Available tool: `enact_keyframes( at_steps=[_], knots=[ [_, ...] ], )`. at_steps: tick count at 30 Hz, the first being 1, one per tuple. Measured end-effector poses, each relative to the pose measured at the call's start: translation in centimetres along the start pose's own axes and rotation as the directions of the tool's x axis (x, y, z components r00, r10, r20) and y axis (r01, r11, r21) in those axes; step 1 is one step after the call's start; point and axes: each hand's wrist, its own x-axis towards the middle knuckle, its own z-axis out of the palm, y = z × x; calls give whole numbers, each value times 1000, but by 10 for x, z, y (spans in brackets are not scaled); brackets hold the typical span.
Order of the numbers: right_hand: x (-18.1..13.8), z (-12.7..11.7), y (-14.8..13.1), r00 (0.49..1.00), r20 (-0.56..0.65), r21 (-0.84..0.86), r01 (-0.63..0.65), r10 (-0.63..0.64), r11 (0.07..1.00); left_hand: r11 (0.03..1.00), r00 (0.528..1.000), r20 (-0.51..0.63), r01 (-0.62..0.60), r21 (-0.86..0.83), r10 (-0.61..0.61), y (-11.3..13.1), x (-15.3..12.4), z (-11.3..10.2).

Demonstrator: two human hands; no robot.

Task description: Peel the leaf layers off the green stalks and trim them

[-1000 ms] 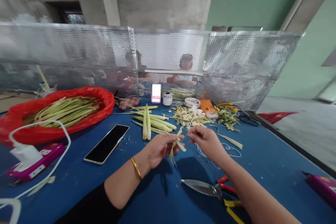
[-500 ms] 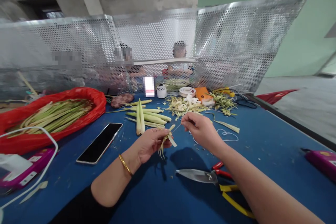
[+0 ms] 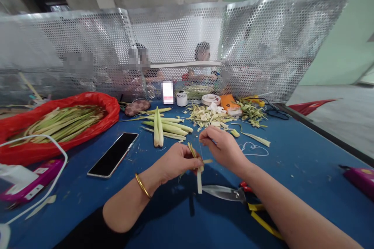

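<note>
My left hand [image 3: 182, 160], with a gold bangle on its wrist, is closed on a small bundle of pale green leaf strips [image 3: 199, 181]. Several strip ends stick out past the thumb. Up and to the right, my right hand [image 3: 219, 144] pinches a thin white thread [image 3: 201, 148] that runs down to the bundle. How the thread meets the strips is hidden by the left fingers. Scissors [image 3: 223, 193] with red and yellow handles lie below, partly under my right forearm. Thicker green stalks [image 3: 169, 127] lie beyond my left hand.
A red bag [image 3: 112, 109] of long leaves and a phone [image 3: 113, 155] are at left, by a purple power strip [image 3: 37, 183]. Leaf scraps [image 3: 204, 114], a tape roll [image 3: 210, 99] and an orange packet [image 3: 229, 103] stand before a perforated metal screen [image 3: 181, 27]. Two people sit behind it.
My left hand has moved right and slightly down and turned the bundle, so a strip now hangs downward. My right hand stays above, and the thread now runs more steeply.
</note>
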Motion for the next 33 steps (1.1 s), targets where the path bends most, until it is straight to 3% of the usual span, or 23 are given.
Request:
enact_keyframes(
  at_steps=[3, 6, 9, 13, 17, 20, 24, 30, 33],
  knots=[
    [0, 6, 7, 993, 44, 30, -109, 107, 994, 994, 995, 15, -103, 30, 103, 1, -1, -1],
    [-1, 11, 12, 976, 86, 47, -202, 198, 978, 972, 968, -100, -222, 76, 229, 2, 0, -4],
    [-4, 13, 11, 975, 106, 40, -198, 193, 979, 943, 918, -221, -309, 123, 329, 4, 0, -5],
    [-7, 14, 3, 995, 85, -126, -36, 47, 991, 928, 854, -366, -348, 130, 371, 6, 2, -5],
    [-8, 14, -1, 979, 117, -414, 201, -166, 888, 932, 816, -452, -331, 148, 361, 4, 5, -8],
    [-9, 14, 1, 948, 110, -502, 314, -300, 806, 938, 828, -443, -321, 128, 344, 1, 7, -10],
    [-12, 12, 4, 923, 44, -567, 338, -382, 751, 947, 870, -387, -321, 24, 305, -1, 8, -9],
    [-12, 11, -1, 910, 139, -532, 401, -390, 745, 964, 920, -311, -264, -40, 239, -2, 8, -4],
    [-11, 13, -2, 924, 136, -521, 374, -358, 767, 974, 941, -275, -219, -57, 195, -3, 8, -2]
  ],
)
